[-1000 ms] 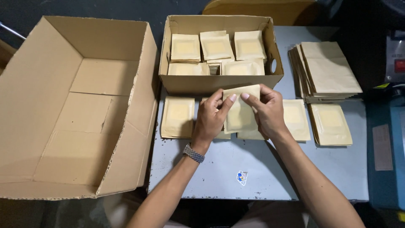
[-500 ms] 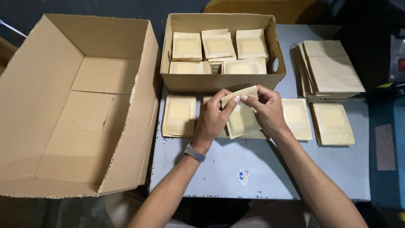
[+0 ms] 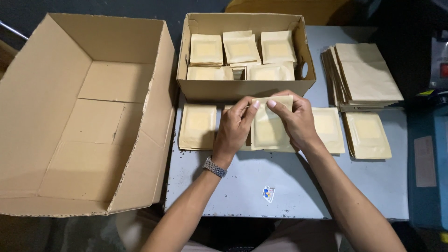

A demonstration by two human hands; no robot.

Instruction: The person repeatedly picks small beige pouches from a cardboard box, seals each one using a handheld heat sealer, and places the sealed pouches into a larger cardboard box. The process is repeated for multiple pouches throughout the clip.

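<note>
Both hands hold one flat tan paper packet (image 3: 267,130) by its top edge, just above the grey table (image 3: 298,186). My left hand (image 3: 235,126), with a metal watch on the wrist, pinches the top left corner. My right hand (image 3: 294,119) pinches the top right part and covers that side. The packet hangs over a short pile of like packets, mostly hidden under it. More packets lie flat beside it: one pile on the left (image 3: 198,126), two on the right (image 3: 329,128) (image 3: 368,135).
A small open cardboard box (image 3: 247,88) behind my hands holds several tan packets. A large open cardboard box (image 3: 84,116) stands to the left, nothing visible in it. A stack of plain brown bags (image 3: 364,74) lies at the back right. Blue equipment (image 3: 427,168) borders the right edge.
The packet's top edge has been bent and worked between my fingertips; both hands stay at the same place in front of the small box.
</note>
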